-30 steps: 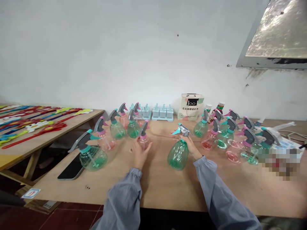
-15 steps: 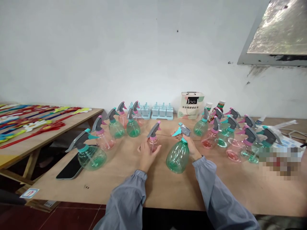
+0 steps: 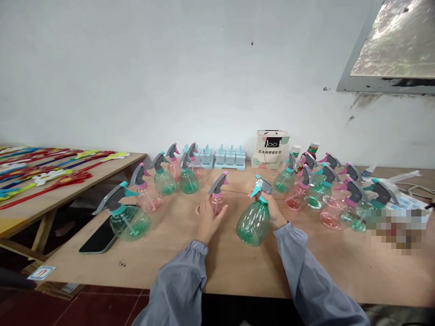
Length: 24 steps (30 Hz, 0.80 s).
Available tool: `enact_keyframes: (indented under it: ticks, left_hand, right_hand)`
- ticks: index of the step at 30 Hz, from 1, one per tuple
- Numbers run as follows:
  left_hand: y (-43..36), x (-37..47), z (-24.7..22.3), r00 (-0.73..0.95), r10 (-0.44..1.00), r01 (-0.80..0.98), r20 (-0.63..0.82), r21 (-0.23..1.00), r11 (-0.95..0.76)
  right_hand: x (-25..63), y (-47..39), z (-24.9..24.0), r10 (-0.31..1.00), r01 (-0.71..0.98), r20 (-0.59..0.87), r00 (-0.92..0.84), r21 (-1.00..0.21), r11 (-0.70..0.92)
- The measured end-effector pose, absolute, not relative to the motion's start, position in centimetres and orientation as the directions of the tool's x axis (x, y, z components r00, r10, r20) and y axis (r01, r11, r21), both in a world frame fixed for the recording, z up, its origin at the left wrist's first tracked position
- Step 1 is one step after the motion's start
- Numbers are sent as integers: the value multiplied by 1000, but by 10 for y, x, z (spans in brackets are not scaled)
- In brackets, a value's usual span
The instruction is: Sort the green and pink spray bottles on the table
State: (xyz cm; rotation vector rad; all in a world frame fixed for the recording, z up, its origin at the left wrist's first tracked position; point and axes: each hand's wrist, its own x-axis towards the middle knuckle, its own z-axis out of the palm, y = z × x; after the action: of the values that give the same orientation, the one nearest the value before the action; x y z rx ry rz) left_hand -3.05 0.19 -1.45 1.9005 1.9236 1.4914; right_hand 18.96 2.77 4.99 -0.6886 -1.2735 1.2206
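My left hand (image 3: 210, 218) wraps round the body of a clear pink spray bottle (image 3: 217, 201) with a grey head and pink trigger, upright on the table. In my right hand (image 3: 274, 210) is a clear green spray bottle (image 3: 253, 224), gripped at its neck and head and slightly tilted. Its turquoise trigger (image 3: 256, 188) sits close to the neck, with my fingers around it. Whether this bottle's base touches the table, I cannot tell. Left of my hands stand several pink and green spray bottles (image 3: 130, 222); another group (image 3: 295, 199) stands to the right.
A phone (image 3: 98, 235) lies on the brown table (image 3: 163, 262) by the front left bottle. At the wall are light-blue ice-pop moulds (image 3: 230, 158) and a paper bag (image 3: 271, 149). A second table (image 3: 73, 192) at left carries colourful long items. A blurred patch (image 3: 396, 228) covers something at right.
The trigger of the green bottle has moved in toward its neck under my right fingers. That bottle has shifted very slightly right. My left hand and the pink bottle stay nearly the same.
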Motion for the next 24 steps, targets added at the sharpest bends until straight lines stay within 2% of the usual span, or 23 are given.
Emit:
enact_keyframes:
  ticks: [4, 8, 13, 19, 21, 24]
  left_hand:
    - [2, -30, -15, -240, 783, 747, 575, 624, -229]
    - [3, -31, -16, -247, 780, 741, 575, 631, -230]
    - [3, -31, -18, -238, 781, 731, 577, 636, -247]
    - [3, -32, -18, -233, 789, 724, 568, 644, -249]
    - [3, -32, -18, -229, 788, 725, 572, 640, -255]
    - [4, -32, -19, -222, 786, 731, 577, 632, -258]
  right_hand:
    - [189, 28, 47, 953, -267, 284, -110, -932, 247]
    - [189, 29, 42, 943, -264, 330, -46, -914, 307]
    - [190, 33, 33, 972, -243, 233, 6, -943, 228]
    - [196, 35, 28, 955, -168, 294, 46, -940, 298]
    - [202, 31, 29, 954, -116, 292, 70, -947, 299]
    - [221, 15, 30, 932, 49, 343, 119, -939, 340]
